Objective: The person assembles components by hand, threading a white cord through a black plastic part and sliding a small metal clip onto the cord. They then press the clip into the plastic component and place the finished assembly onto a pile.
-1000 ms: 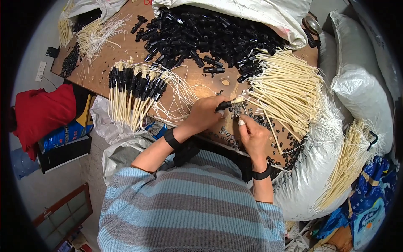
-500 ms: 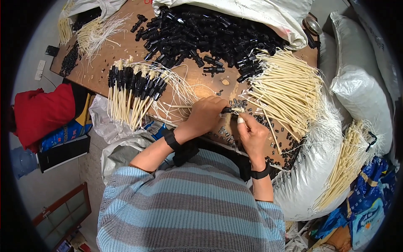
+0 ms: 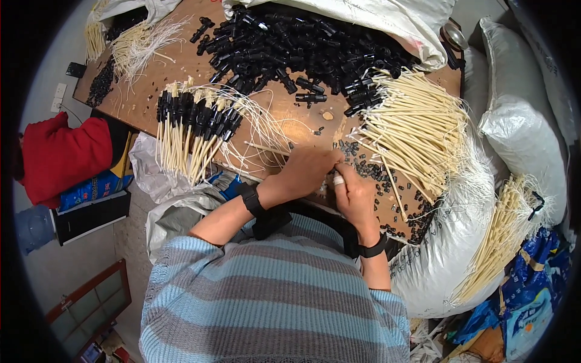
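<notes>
My left hand (image 3: 305, 172) is closed around a thin cream-coloured tube (image 3: 261, 147), whose end sticks out to the left from behind the knuckles. Its fingertips meet those of my right hand (image 3: 355, 195), closed and pinching at the tube's other end. The fingers hide that end and whatever is between them. One finger of the right hand wears a white wrap (image 3: 338, 179). Around the hands lie many small black clips (image 3: 366, 172). To the left rests a row of cream tubes with black connectors (image 3: 196, 121) fitted and white cords trailing.
A heap of black connectors (image 3: 290, 48) spills from a white sack (image 3: 387, 24) at the back. A large pile of cream tubes (image 3: 417, 130) lies on the wooden table's (image 3: 139, 106) right side. Bulging white sacks (image 3: 526, 103) stand at the right; a red cloth (image 3: 66, 154) is at the left.
My hands have drawn together, the right moving slightly left. The black connector and tube end that showed between them are now hidden by the fingers.
</notes>
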Demonstrator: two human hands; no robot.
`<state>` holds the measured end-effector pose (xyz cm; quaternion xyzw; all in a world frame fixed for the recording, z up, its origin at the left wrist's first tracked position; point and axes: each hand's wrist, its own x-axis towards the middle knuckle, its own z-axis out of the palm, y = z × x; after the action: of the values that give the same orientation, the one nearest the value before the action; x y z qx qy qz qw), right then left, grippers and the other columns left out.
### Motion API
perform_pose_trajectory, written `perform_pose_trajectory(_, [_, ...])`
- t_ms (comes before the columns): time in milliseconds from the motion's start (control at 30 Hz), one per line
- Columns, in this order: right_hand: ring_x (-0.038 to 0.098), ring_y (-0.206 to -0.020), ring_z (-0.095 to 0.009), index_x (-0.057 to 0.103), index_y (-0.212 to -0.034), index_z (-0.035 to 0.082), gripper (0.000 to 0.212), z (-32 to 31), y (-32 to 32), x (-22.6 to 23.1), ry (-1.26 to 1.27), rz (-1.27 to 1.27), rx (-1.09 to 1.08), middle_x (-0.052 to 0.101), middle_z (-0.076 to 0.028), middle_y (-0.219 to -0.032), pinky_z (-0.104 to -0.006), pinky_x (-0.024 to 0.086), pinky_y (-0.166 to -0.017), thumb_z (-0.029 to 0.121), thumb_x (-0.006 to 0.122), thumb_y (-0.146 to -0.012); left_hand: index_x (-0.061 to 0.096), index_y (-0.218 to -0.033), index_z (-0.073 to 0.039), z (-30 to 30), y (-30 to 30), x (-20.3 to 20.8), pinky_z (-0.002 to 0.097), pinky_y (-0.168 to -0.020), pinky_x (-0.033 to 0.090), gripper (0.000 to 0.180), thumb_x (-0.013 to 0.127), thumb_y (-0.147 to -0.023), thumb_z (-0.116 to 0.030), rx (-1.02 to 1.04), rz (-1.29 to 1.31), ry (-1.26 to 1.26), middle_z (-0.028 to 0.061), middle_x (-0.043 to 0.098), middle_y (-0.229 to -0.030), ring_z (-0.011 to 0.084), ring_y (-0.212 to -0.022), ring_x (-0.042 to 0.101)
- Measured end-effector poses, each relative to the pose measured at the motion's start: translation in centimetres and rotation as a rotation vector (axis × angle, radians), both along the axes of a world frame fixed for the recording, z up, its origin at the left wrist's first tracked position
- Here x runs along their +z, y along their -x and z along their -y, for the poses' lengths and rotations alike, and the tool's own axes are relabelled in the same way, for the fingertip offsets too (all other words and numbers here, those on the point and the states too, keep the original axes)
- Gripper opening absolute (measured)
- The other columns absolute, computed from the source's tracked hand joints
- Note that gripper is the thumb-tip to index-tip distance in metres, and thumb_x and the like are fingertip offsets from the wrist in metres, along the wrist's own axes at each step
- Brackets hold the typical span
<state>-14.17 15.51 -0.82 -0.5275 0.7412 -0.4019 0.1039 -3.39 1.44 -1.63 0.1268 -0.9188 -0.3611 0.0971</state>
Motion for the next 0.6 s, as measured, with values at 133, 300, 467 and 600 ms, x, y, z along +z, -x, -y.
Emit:
perform_pose_trajectory(133, [0.062, -0.057, -0.026, 0.063, -0.106, 0.003, 0.023, -0.2, 0.0, 1.4, -0.086, 0.043, 0.044, 0.065, -0.016, -0.073, -0.0332, 0.048, -0.055, 0.006, 0.062, -0.083, 0.049, -0.118, -0.01, 0.7, -0.4, 0.4, 0.0454, -0.074, 0.048, 0.05, 0.06, -0.07, 0.0, -0.087, 0.128, -0.118, 0.0125, 0.066, -0.093, 0.0357, -0.09, 0.063])
perform_pose_trajectory(300, [0.065, -0.069, -0.036, 0.063, -0.103, 0.005, 0.017, -0.4, -0.4, 1.1, -0.021, 0.081, -0.157, 0.064, -0.021, -0.08, -0.04, 0.051, -0.059, 0.008, 0.059, -0.086, 0.048, -0.118, -0.011, 0.4, -0.3, 0.8, 0.0453, -0.074, 0.049, 0.05, 0.059, -0.071, 0.001, -0.032, 0.09, -0.088, 0.0119, 0.066, -0.094, 0.0364, -0.09, 0.063])
perform_pose_trajectory(467, [0.067, -0.068, -0.032, 0.064, -0.106, 0.003, 0.019, -0.6, -0.5, 0.8, -0.057, 0.012, -0.071, 0.067, -0.019, -0.085, -0.0366, 0.051, -0.06, 0.006, 0.059, -0.088, 0.051, -0.117, -0.012, 0.4, -0.5, 0.2, 0.045, -0.074, 0.049, 0.049, 0.059, -0.07, 0.0, -0.021, 0.027, -0.073, 0.0119, 0.067, -0.094, 0.0366, -0.09, 0.063])
perform_pose_trajectory(600, [0.066, -0.069, -0.034, 0.064, -0.109, 0.003, 0.023, -0.5, -0.6, 0.8, -0.069, 0.038, -0.117, 0.066, -0.02, -0.087, -0.0367, 0.051, -0.06, 0.006, 0.059, -0.087, 0.051, -0.118, -0.013, 0.5, -0.3, 1.2, 0.0444, -0.074, 0.049, 0.052, 0.06, -0.068, 0.001, -0.028, 0.1, -0.115, 0.0122, 0.067, -0.094, 0.0366, -0.089, 0.063])
